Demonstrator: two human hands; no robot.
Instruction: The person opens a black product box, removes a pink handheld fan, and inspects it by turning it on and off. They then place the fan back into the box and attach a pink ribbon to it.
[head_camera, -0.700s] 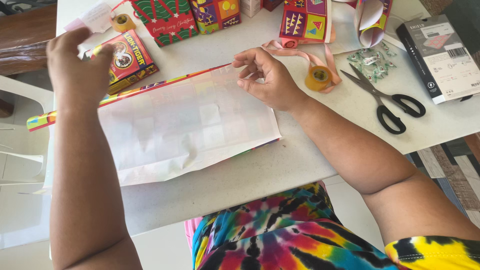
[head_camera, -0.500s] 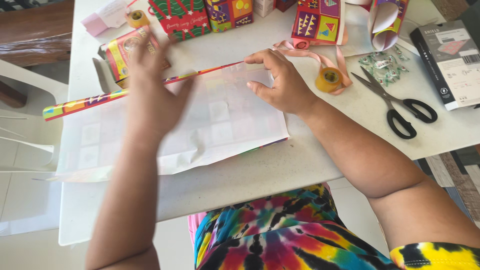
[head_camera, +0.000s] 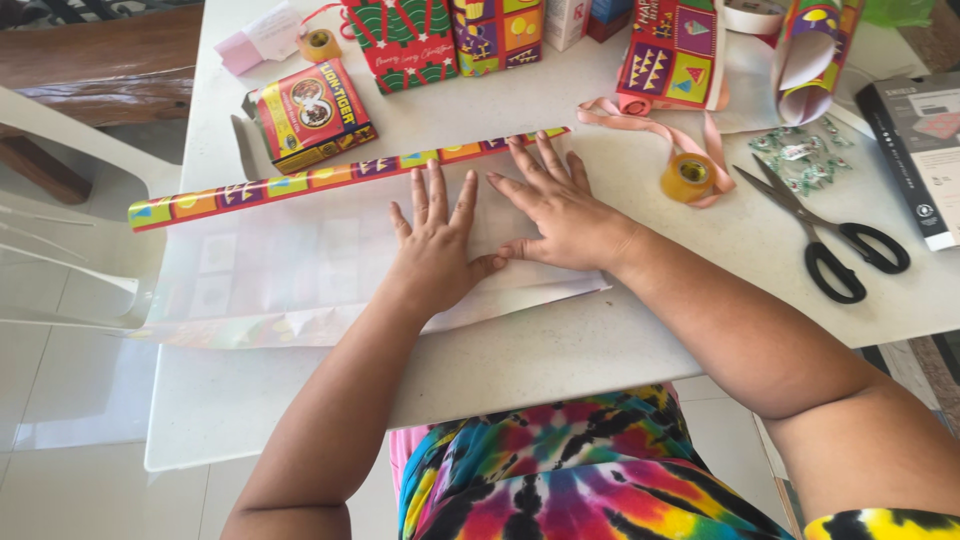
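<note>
A sheet of wrapping paper (head_camera: 280, 270) lies white side up on the white table (head_camera: 560, 360), its far edge folded over to show a colourful patterned strip (head_camera: 300, 183). My left hand (head_camera: 435, 245) lies flat on the paper, fingers spread. Beside it my right hand (head_camera: 555, 210) also presses flat on the paper, fingertips reaching the folded strip. Neither hand holds anything. A red and yellow box (head_camera: 312, 112) sits just beyond the strip.
A tape roll (head_camera: 687, 177) on a pink ribbon (head_camera: 640, 115), black scissors (head_camera: 835, 245) and wrapped sweets (head_camera: 800, 155) lie to the right. Gift bags (head_camera: 400, 40) and a paper roll (head_camera: 805, 50) stand along the back. A dark box (head_camera: 925, 140) is far right, a white chair (head_camera: 60, 260) left.
My left hand came down from the red box onto the paper. My right hand let go of the folded edge and flattened. The paper now lies spread out toward the left.
</note>
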